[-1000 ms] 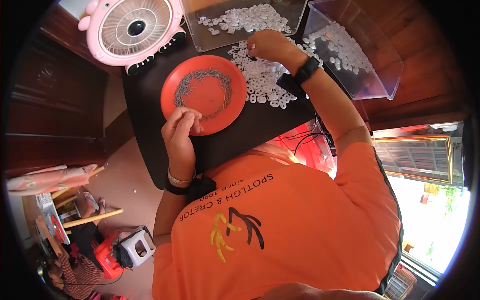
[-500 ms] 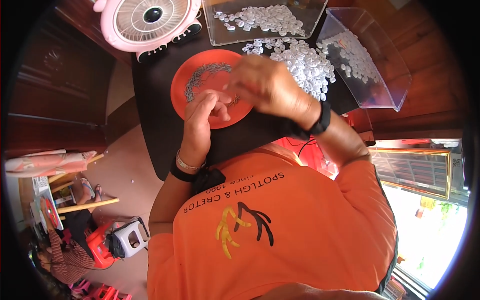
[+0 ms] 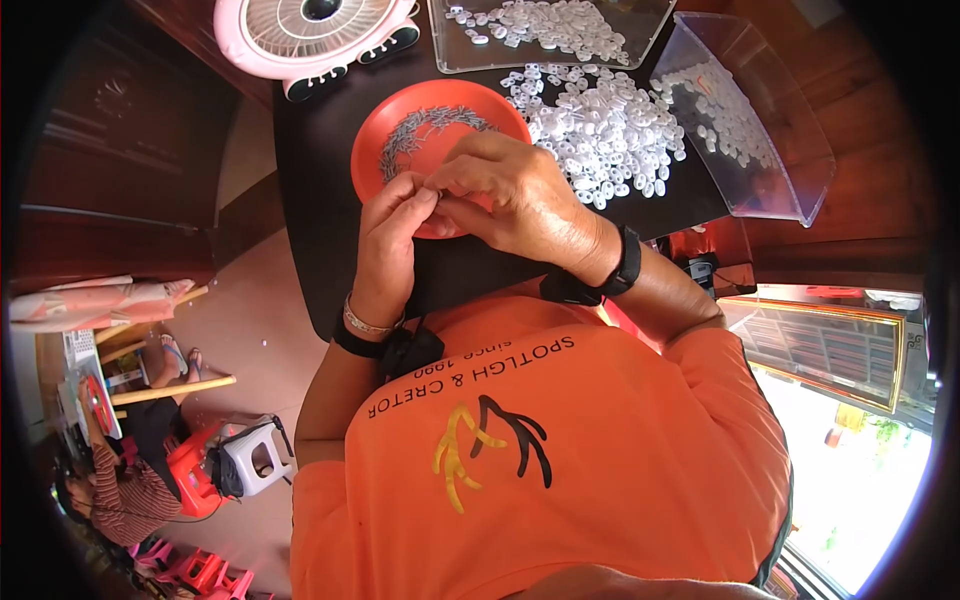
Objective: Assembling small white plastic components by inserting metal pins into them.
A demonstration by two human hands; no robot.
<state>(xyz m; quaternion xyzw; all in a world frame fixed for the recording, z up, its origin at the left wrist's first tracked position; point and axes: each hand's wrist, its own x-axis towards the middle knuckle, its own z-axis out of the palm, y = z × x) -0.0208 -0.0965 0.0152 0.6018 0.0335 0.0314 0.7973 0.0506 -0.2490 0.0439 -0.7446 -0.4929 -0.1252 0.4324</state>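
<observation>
My left hand [image 3: 392, 240] and my right hand [image 3: 515, 195] meet fingertip to fingertip over the near edge of a round red plate [image 3: 368, 150]. The fingers of both pinch together on something very small, which the hands hide. On the plate lies a curved heap of small grey metal pieces [image 3: 430, 125]. Just right of the plate, a pile of small white plastic pieces [image 3: 605, 130] is spread on the black table [image 3: 310, 210]. A black band sits on each wrist.
A pink fan [image 3: 310, 30] stands at the table's far edge. Beside it is a clear tray [image 3: 452, 60] with more white pieces, and a clear box [image 3: 770, 150] tilts at the right. A small stool [image 3: 250, 460] and a seated person [image 3: 120, 490] are at lower left.
My right hand has come back from the white pile to my left hand over the plate's near edge. Both hands now pinch together. The plate sits lower in the view.
</observation>
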